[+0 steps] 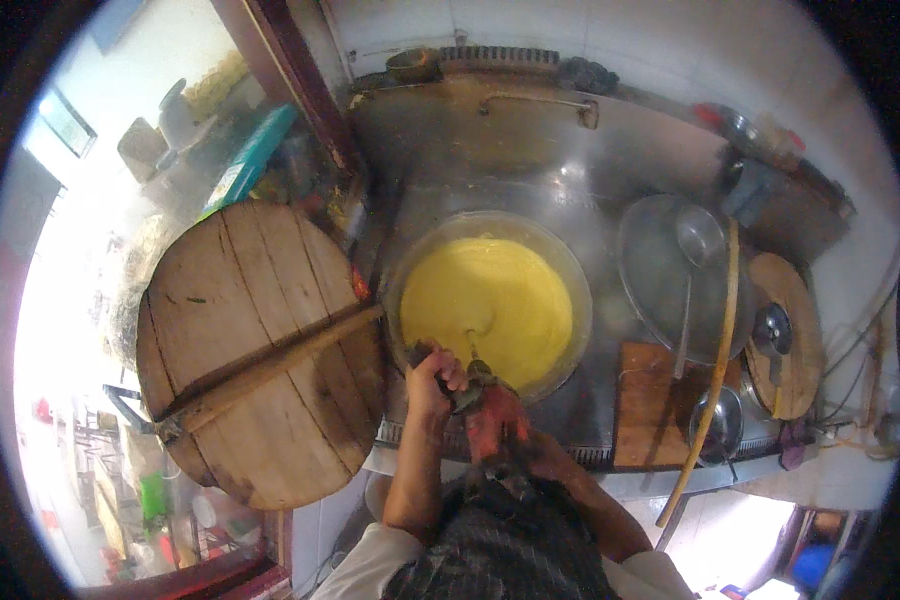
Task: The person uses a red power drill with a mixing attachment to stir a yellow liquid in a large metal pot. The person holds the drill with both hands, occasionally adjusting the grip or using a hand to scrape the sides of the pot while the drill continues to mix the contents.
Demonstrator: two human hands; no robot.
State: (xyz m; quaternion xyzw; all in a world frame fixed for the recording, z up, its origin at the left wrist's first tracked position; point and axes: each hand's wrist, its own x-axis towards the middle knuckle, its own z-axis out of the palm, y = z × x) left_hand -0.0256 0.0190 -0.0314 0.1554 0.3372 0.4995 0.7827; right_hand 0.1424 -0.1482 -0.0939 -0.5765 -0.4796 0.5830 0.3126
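A large round pot (574,262) set in the metal stovetop holds a smooth yellow batter-like mixture (510,290). The thin shaft of a red and dark hand-held power mixer (495,415) dips into it, with a small swirl around the shaft. My left hand (436,374) is closed around the mixer's dark side handle, above the pot's near rim. From the right, my right hand (532,452) reaches the rear of the red body and grips it; its fingers are mostly hidden.
A round wooden lid (260,360) with a crossbar stands left of the pot. At the right are a second wide pan (650,270), a long-handled ladle (699,236), a wooden board (643,400), a long yellowish stick (712,400), a metal bowl (718,425) and another wooden lid (795,350).
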